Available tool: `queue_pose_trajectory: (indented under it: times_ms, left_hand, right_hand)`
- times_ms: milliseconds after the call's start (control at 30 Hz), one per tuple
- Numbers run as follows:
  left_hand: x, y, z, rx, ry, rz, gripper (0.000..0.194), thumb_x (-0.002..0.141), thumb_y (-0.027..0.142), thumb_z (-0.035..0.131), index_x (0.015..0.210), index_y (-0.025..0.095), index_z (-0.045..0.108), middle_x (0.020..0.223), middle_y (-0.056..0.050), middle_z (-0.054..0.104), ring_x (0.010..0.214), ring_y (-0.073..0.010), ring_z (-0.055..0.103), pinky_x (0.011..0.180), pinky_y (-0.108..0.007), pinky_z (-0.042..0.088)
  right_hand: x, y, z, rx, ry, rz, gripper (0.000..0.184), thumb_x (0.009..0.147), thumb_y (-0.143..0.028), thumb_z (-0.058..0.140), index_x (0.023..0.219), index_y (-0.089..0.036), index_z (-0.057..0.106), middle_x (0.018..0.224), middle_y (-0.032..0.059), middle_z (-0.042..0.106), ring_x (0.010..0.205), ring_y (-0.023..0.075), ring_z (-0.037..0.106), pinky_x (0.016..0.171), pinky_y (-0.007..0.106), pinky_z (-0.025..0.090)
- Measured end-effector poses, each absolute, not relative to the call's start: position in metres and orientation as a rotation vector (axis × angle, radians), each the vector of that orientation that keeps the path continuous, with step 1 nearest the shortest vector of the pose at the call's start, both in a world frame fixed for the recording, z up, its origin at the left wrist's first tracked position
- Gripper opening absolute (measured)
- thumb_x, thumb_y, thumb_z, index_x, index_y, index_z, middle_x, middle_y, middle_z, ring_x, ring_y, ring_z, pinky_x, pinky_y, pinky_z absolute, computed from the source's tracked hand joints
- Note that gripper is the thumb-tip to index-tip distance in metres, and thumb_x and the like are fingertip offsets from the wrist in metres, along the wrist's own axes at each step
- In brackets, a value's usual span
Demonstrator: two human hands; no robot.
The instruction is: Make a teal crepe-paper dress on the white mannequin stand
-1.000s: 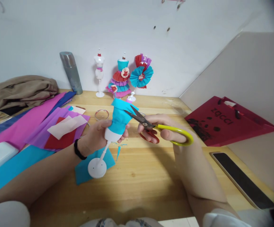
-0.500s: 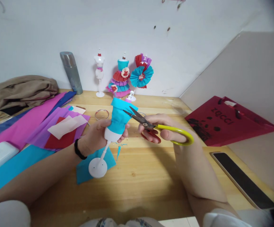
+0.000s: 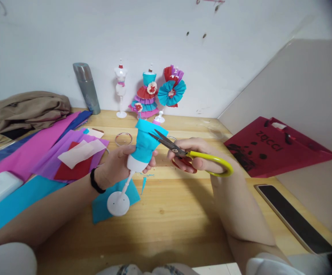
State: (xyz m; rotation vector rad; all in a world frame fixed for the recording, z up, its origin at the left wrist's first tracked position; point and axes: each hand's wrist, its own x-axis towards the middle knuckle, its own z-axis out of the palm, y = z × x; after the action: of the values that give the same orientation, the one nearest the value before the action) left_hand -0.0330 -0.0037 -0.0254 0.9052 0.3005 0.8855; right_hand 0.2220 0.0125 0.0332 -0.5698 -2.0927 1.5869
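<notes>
A small white mannequin [image 3: 137, 164] on a round base is tilted in my left hand [image 3: 117, 164], whose fingers wrap around its torso. Turquoise paper [image 3: 145, 147] covers the mannequin's upper body, its top edge flaring out. My right hand [image 3: 193, 152] grips a pair of scissors [image 3: 211, 158] with one yellow and one red handle. The blades are partly apart and lie at the right side of the turquoise paper. Below the mannequin's base, a turquoise sheet [image 3: 101, 210] rests on the table, with a thin turquoise scrap [image 3: 144, 185] beside it.
Dressed mannequins [image 3: 147, 95] and a bare one [image 3: 120, 86] stand along the wall, near a grey flask [image 3: 87, 89]. Coloured paper [image 3: 48, 152] and brown cloth [image 3: 28, 112] lie left. A red paper bag [image 3: 277, 149] and a phone [image 3: 293, 215] are on the right.
The scissor blades have closed slightly, the red handle drawing nearer the yellow one. My left hand and the mannequin have barely moved.
</notes>
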Motion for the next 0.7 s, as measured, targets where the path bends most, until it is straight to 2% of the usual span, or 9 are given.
queue_pose_trajectory:
  times_ms: [233, 700]
  left_hand:
    - [-0.0333, -0.0033, -0.0282, 0.9, 0.308, 0.899, 0.047, 0.079, 0.052, 0.071, 0.096, 0.008, 0.077, 0.08, -0.012, 0.076, 0.064, -0.0181, 0.065, 0.06, -0.028, 0.05]
    - [-0.034, -0.0029, -0.0305, 0.95, 0.318, 0.919, 0.043, 0.084, 0.049, 0.067, 0.096, 0.009, 0.075, 0.081, -0.012, 0.074, 0.07, -0.0192, 0.065, 0.062, -0.029, 0.049]
  right_hand:
    - [0.2241, 0.0132, 0.0337, -0.587, -2.132, 1.532, 0.06, 0.084, -0.069, 0.068, 0.104, -0.013, 0.066, 0.066, -0.0048, 0.052, 0.046, 0.0048, 0.042, 0.038, 0.017, 0.035]
    - [0.2246, 0.0121, 0.0264, -0.499, -2.032, 1.602, 0.06, 0.086, -0.068, 0.066, 0.108, -0.013, 0.066, 0.066, -0.0044, 0.054, 0.045, 0.0042, 0.042, 0.04, 0.018, 0.034]
